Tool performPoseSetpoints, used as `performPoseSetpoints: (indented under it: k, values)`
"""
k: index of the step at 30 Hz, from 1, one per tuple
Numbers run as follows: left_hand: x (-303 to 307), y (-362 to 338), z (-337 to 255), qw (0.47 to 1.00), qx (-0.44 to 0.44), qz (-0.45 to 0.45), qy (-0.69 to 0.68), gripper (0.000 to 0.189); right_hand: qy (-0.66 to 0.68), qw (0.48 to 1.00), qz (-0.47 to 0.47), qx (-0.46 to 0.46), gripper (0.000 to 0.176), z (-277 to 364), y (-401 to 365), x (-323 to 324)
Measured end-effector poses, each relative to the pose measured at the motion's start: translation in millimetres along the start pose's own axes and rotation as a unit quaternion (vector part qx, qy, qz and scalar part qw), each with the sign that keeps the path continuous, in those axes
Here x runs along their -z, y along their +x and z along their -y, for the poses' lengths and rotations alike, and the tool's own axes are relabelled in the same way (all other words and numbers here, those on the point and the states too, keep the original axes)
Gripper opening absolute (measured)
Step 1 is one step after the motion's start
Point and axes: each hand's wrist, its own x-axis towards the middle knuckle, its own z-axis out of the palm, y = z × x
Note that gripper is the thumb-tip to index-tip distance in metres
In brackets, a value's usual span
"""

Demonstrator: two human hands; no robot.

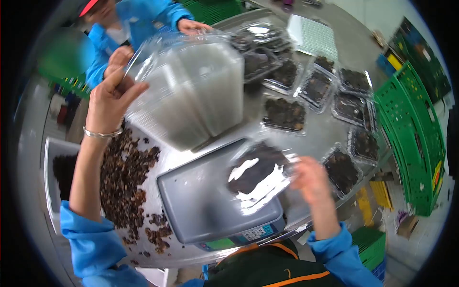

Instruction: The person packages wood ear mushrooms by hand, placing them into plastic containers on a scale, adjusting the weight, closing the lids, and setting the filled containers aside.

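Note:
My left hand (111, 98), with a bracelet at the wrist, is raised at the near corner of a tall stack of clear plastic containers (191, 91), its thumb and fingers pinching the clear edge at the top. In my right hand (311, 179), smeared by motion, is a closed clear box of dark pieces (258, 172), held by its right end above the grey tray of a scale (205, 210). Loose dark brown pieces (122, 191) lie heaped on the metal table left of the scale.
Filled clear boxes (284, 115) spread over the table's right side, near a pale green-white tray (313, 38). A green crate (411, 138) stands at the right edge. Across the table is a co-worker in blue (138, 19). A white bin (50, 186) is at left.

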Motion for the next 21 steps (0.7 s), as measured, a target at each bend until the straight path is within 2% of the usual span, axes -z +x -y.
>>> performPoseSetpoints:
  k: [1,2,3,4,5,6,7,8,10,11,12,13,14,15,16,17,19,20,21]
  values:
    - [4.6,-21.1,-16.9,0.998,-0.037,-0.044,-0.030,0.017,0.038,0.998,-0.050,0.031,0.012,12.4,-1.1,20.8]
    - [12.1,-47.7,-38.3,0.997,-0.062,-0.041,-0.015,0.012,0.069,0.995,0.002,0.072,0.012,21.4,0.4,57.3]
    - [12.9,-76.4,-46.7,0.989,-0.142,-0.042,0.009,0.008,0.092,0.987,-0.093,0.092,0.013,29.7,2.7,85.6]
    - [4.8,-102.3,-52.9,0.974,-0.216,-0.061,0.018,0.013,0.107,0.983,-0.110,0.102,0.019,40.4,6.3,111.5]
    - [-9.5,-136.1,-51.4,0.968,-0.247,-0.048,-0.013,0.017,0.095,0.982,-0.115,0.118,0.025,47.6,10.4,140.6]
    - [-26.2,-172.5,-51.0,0.967,-0.253,-0.017,-0.023,0.024,0.082,0.981,-0.116,0.131,0.031,46.8,13.3,156.4]
    - [-43.2,-205.0,-55.3,0.972,-0.225,0.019,-0.064,0.024,-0.025,0.968,-0.218,0.125,0.036,43.0,7.3,153.9]
    - [-52.0,-229.9,-58.4,0.974,-0.213,0.065,-0.044,0.024,-0.134,0.932,-0.313,0.126,0.040,40.5,-0.4,145.9]
    - [-84.3,-279.6,-52.5,0.976,-0.181,0.095,-0.076,0.023,-0.185,0.915,-0.312,0.175,0.043,27.4,-12.8,124.2]
    - [-97.8,-294.1,-44.5,0.980,-0.159,0.092,-0.073,0.023,-0.170,0.924,-0.272,0.209,0.042,19.5,-14.0,112.9]
    - [-109.2,-307.6,-37.3,0.974,-0.140,0.167,-0.060,0.031,-0.182,0.926,-0.260,0.202,0.042,12.4,-17.2,85.4]
    - [-113.3,-317.4,-31.5,0.961,-0.125,0.241,-0.049,0.038,-0.203,0.932,-0.189,0.235,0.039,5.6,-23.5,42.3]
    - [-110.4,-321.5,-27.2,0.964,-0.113,0.237,-0.050,0.038,-0.219,0.931,-0.117,0.268,0.036,-0.1,-28.6,-2.0]
    - [-104.7,-323.1,-23.7,0.984,-0.083,0.129,-0.093,0.043,-0.224,0.931,-0.107,0.267,0.036,-4.0,-32.8,-41.6]
    - [-95.3,-327.0,-17.7,0.989,-0.052,0.019,-0.135,0.049,-0.261,0.924,-0.031,0.280,0.033,-7.0,-38.2,-82.4]
    - [-79.4,-338.2,-7.6,0.985,0.003,0.021,-0.170,0.060,-0.296,0.910,0.043,0.288,0.030,-11.0,-45.5,-120.2]
    - [-70.0,-382.2,36.4,0.972,0.109,-0.093,-0.185,0.058,-0.366,0.883,0.134,0.260,0.027,-23.6,-62.0,-183.3]
    - [-58.0,-408.6,64.0,0.970,0.187,-0.118,-0.103,0.055,-0.402,0.863,0.187,0.241,0.027,-33.7,-68.1,-212.3]
    - [-48.0,-440.9,97.1,0.946,0.304,-0.051,-0.096,0.061,-0.465,0.823,0.246,0.214,0.029,-45.7,-72.8,-245.6]
